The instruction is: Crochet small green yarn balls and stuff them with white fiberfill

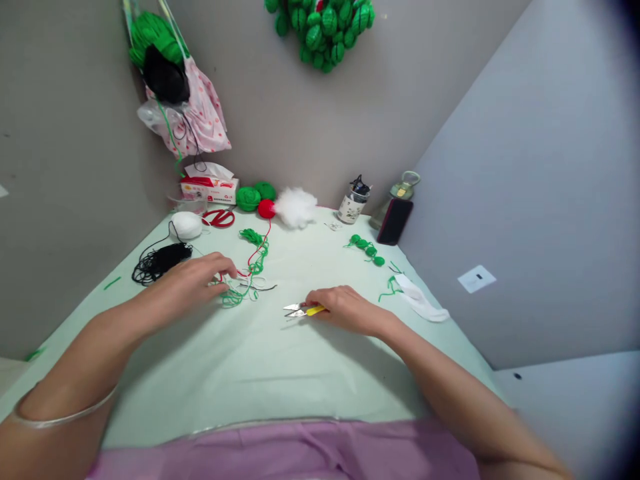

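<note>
My right hand point(345, 308) is closed around a pair of thread snips point(299, 311) with a yellow handle. The blades point left, low over the pale green tabletop, and their tips are apart. Across from it, my left hand point(207, 279) hovers at a loose tangle of green yarn point(233, 297), its thumb and fingers apart. White and black yarn ends lie mixed in there. A red strand runs from the tangle back to a red yarn ball point(266, 209). A bunch of green yarn point(251, 236) lies just behind.
Left of the tangle are a black yarn hank point(163, 262), a white yarn ball point(186, 225) and red scissors point(219, 218). Behind stand a tissue box point(210, 190), green balls point(249, 198) and white stuffing point(296, 207). At right are green crocheted pieces point(367, 249), a phone point(395, 222) and white cloth point(421, 299).
</note>
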Demonstrator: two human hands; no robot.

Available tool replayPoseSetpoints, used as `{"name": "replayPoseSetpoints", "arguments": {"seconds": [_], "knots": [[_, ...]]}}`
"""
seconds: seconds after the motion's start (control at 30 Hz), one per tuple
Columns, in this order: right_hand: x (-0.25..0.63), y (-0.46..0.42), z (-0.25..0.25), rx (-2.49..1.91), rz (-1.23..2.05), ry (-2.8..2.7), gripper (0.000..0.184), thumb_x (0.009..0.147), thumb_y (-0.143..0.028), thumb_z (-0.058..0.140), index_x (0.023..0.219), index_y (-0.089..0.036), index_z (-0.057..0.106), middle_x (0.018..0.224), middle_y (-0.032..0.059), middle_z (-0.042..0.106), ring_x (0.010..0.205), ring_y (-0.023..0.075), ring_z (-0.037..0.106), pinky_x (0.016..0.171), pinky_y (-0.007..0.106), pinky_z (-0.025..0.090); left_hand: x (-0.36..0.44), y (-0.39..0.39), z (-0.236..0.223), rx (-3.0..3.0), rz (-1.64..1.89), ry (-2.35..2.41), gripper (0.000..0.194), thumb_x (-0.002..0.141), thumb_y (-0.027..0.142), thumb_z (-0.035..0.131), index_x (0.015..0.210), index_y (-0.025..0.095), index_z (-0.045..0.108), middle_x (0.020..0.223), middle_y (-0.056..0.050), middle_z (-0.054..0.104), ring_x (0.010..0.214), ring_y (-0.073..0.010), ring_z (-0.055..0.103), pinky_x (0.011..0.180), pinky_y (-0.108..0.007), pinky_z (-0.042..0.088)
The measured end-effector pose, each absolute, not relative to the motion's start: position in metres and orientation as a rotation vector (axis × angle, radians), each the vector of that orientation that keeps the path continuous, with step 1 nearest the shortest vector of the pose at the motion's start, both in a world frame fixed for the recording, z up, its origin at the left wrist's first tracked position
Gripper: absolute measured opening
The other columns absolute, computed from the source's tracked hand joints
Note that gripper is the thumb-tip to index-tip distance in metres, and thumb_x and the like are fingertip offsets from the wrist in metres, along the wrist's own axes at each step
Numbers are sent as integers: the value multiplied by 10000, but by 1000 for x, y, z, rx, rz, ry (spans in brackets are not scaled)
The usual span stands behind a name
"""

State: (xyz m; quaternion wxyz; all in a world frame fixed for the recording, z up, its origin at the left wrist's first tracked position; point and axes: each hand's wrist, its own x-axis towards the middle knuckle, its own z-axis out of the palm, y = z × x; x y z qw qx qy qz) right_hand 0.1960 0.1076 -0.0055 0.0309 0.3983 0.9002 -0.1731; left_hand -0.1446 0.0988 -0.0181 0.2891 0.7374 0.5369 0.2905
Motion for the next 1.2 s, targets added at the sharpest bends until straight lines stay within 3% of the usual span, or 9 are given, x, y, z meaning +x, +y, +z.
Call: {"name": "replayPoseSetpoints", "arguments": {"seconds": [0.1,0.33,0.5,0.63,0.83,0.93,0.97,1.07,1.2], "knots": [[197,111,-9,1274,-543,2751,155,950,-201,577,995,-227,723,928,58,760,772,184,641,667,266,342,-152,100,-30,2160,606,1543,175,754,305,672,915,258,722,1003,-83,682,922,-315,603,792,-353,398],[198,132,-3,1311,-671,2627,270,911,-458,664,1028,-217,694,806,31,700,670,159,556,610,241,326,-154,108,-31,2287,506,1600,186,864,356,537,858,225,669,1019,-90,667,1005,-305,562,868,-391,407],[193,125,2,1282,-733,2611,191,855,-391,735,917,-216,689,758,7,678,676,146,546,607,241,295,-161,110,-35,2324,417,1568,143,779,315,607,859,239,698,1015,-81,700,1001,-315,581,878,-394,410],[197,137,-2,1406,-747,2607,227,803,-400,784,783,-204,672,632,-9,614,592,141,502,585,252,284,-159,109,-30,2324,450,1598,163,847,340,547,799,235,662,994,-78,703,1005,-302,594,848,-361,414],[185,145,0,1898,-679,2765,224,988,-294,544,1141,-179,661,865,52,653,780,173,554,693,269,344,-126,98,5,2162,571,1563,258,969,467,480,920,243,599,844,0,654,652,-174,523,602,-276,365],[167,133,5,1740,-983,2890,348,969,-469,584,1231,-244,625,717,-51,544,666,127,479,646,238,370,-93,95,15,1995,726,1279,230,951,453,552,872,239,585,811,11,602,752,-175,556,624,-251,398],[161,130,6,1571,-1371,2928,403,933,-510,625,1214,-222,631,673,-68,495,631,119,439,614,239,357,-82,95,16,1940,746,1192,232,946,453,569,869,237,597,797,15,592,736,-168,547,626,-250,409],[155,128,10,1291,-2011,2816,442,811,-597,725,914,-170,680,622,-69,479,590,102,390,558,246,304,-58,105,15,1748,814,986,225,917,439,631,868,219,644,816,10,617,701,-150,567,641,-256,459],[171,142,15,1519,-2030,2728,432,804,-590,715,763,-161,670,602,-40,551,548,86,369,546,252,287,-56,132,9,1505,916,1000,244,806,415,779,849,215,647,758,34,614,639,-130,597,632,-252,487]]}}
